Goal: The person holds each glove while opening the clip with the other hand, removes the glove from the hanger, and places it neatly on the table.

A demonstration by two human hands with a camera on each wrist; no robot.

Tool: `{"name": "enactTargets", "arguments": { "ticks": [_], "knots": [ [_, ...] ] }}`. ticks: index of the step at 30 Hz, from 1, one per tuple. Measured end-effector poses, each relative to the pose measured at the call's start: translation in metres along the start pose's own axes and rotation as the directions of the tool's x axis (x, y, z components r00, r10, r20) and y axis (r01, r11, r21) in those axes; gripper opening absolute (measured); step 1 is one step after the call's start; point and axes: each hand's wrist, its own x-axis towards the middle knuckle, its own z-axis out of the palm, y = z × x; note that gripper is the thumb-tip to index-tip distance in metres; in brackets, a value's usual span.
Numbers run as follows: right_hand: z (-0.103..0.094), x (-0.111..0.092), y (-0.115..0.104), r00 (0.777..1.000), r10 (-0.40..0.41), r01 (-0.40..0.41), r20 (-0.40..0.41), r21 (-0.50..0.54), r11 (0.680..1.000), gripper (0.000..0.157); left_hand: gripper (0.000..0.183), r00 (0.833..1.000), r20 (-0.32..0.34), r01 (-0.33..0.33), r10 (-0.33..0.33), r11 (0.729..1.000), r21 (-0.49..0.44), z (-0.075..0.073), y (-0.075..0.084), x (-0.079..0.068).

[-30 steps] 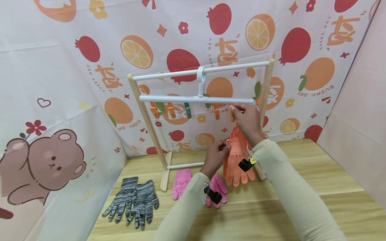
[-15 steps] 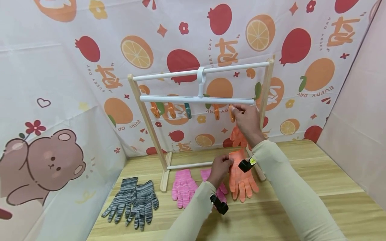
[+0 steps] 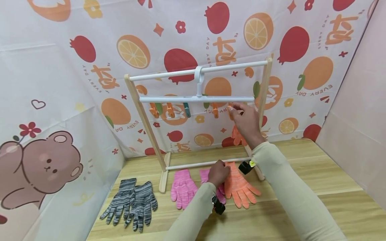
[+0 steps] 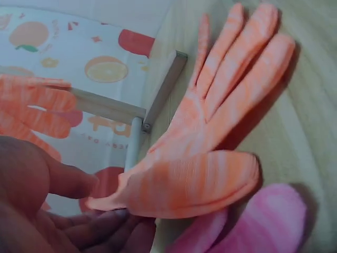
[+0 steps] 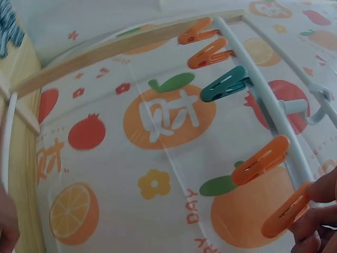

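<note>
My left hand [image 3: 219, 173] pinches the cuff of an orange knitted glove [image 3: 239, 189], whose fingers spread over the wooden table. In the left wrist view, thumb and fingertips close on that glove's [image 4: 184, 184] edge. Up at the white hanger [image 3: 172, 99], my right hand [image 3: 248, 121] pinches the rightmost orange clothespin [image 5: 287, 211]. A second orange glove [image 3: 237, 136] hangs just below and behind the right hand; its top is hidden, and I cannot tell whether clip or fingers hold it. Two pink gloves, the left one [image 3: 183, 189] fully visible, lie beside my left forearm.
Orange clothespins [image 3: 215, 110] and one teal clothespin [image 3: 187, 109] hang along the hanger, which hooks on a wooden rack's white top rail [image 3: 166, 75]. Two grey striped gloves [image 3: 120, 201] lie at the left. A fruit-print cloth [image 3: 289, 77] stands behind the rack.
My left hand has pulled one orange glove away from the other and lowered it to the table by the pink gloves. My right hand stays at the rightmost clothespin.
</note>
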Motion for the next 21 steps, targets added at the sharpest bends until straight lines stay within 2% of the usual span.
{"name": "enactTargets", "arguments": {
  "ticks": [5, 8, 11, 13, 16, 18, 19, 21],
  "knots": [
    [-0.003, 0.0, 0.002, 0.999, -0.046, 0.046, -0.01, -0.006, 0.999, 0.035, 0.025, 0.998, -0.055, -0.02, 0.023, 0.998, 0.051, -0.003, 0.011, 0.0],
    [-0.006, -0.003, 0.004, 0.998, -0.055, 0.055, -0.003, 0.012, 0.998, 0.035, 0.025, 0.994, -0.089, -0.054, 0.056, 0.998, 0.025, -0.007, 0.02, 0.003],
    [-0.008, -0.006, 0.006, 0.997, -0.081, 0.081, -0.011, 0.012, 0.997, 0.034, 0.027, 0.981, -0.16, -0.115, 0.112, 0.993, -0.009, -0.015, 0.035, 0.012],
    [-0.009, -0.008, 0.007, 0.992, -0.115, 0.116, -0.044, 0.014, 0.993, 0.031, 0.032, 0.959, -0.22, -0.19, 0.177, 0.981, -0.037, -0.023, 0.05, 0.021],
    [-0.012, -0.011, 0.008, 0.97, -0.189, 0.192, -0.153, 0.003, 0.981, 0.026, 0.042, 0.92, -0.29, -0.296, 0.263, 0.952, -0.077, -0.038, 0.075, 0.033],
    [-0.013, -0.012, 0.009, 0.941, -0.233, 0.236, -0.245, -0.02, 0.972, 0.023, 0.046, 0.904, -0.29, -0.358, 0.314, 0.927, -0.114, -0.048, 0.09, 0.039],
    [-0.014, -0.012, 0.011, 0.926, -0.245, 0.246, -0.287, -0.032, 0.969, 0.022, 0.047, 0.904, -0.276, -0.374, 0.326, 0.916, -0.144, -0.051, 0.096, 0.041],
    [-0.016, -0.013, 0.016, 0.909, -0.235, 0.232, -0.343, -0.052, 0.971, 0.022, 0.049, 0.92, -0.215, -0.374, 0.328, 0.899, -0.227, -0.057, 0.105, 0.042]
  ]
}}
